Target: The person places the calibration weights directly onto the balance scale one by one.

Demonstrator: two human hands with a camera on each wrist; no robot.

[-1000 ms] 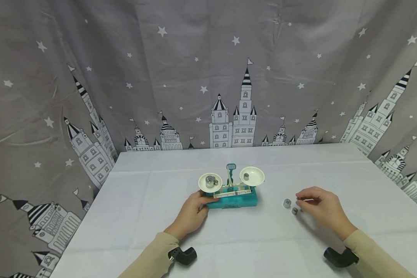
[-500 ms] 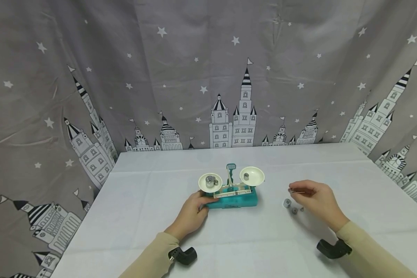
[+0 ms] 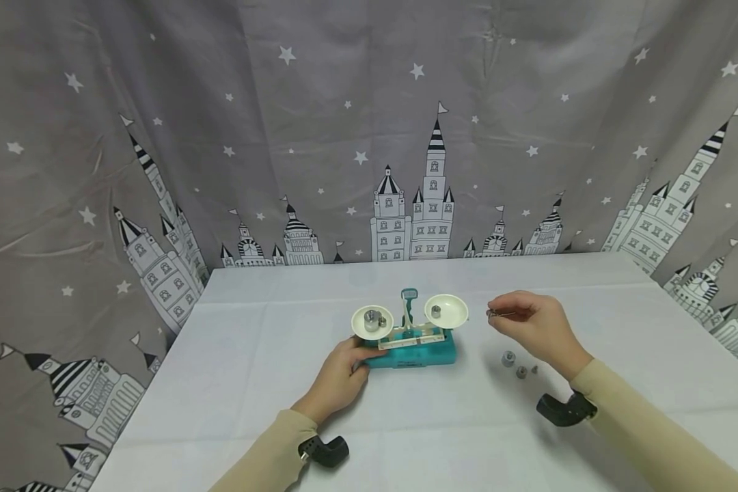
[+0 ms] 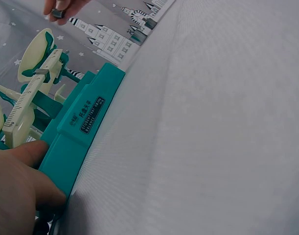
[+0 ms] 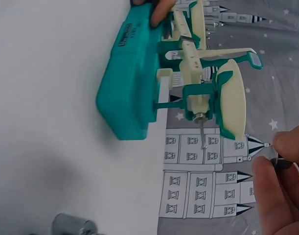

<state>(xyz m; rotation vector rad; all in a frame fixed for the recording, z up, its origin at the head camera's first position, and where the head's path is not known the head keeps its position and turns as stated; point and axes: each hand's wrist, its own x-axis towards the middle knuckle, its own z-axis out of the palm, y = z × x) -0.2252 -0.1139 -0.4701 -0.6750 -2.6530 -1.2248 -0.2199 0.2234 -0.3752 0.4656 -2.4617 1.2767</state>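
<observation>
A teal balance scale (image 3: 411,354) with two cream pans stands mid-table. My left hand (image 3: 338,379) grips the left end of its base, thumb at the front, as the left wrist view also shows. On the left pan (image 3: 359,328) sit a large metal weight (image 3: 372,321) and a smaller one (image 3: 383,322). One metal weight (image 3: 436,312) sits on the right pan (image 3: 454,314), which is higher. Right of that pan, my right hand (image 3: 541,328) pinches a small metal weight (image 4: 57,13) above the table, apart from the scale.
Several loose metal weights lie below the right hand: a large one (image 3: 508,359), a smaller one (image 3: 521,372) and a tiny one (image 3: 534,369). A white cloth covers the table (image 3: 252,355). Behind hangs a grey curtain (image 3: 320,123) with castles.
My right hand has lifted a small weight from the loose group and carried it up and left toward the right pan. The left hand and scale have stayed put.
</observation>
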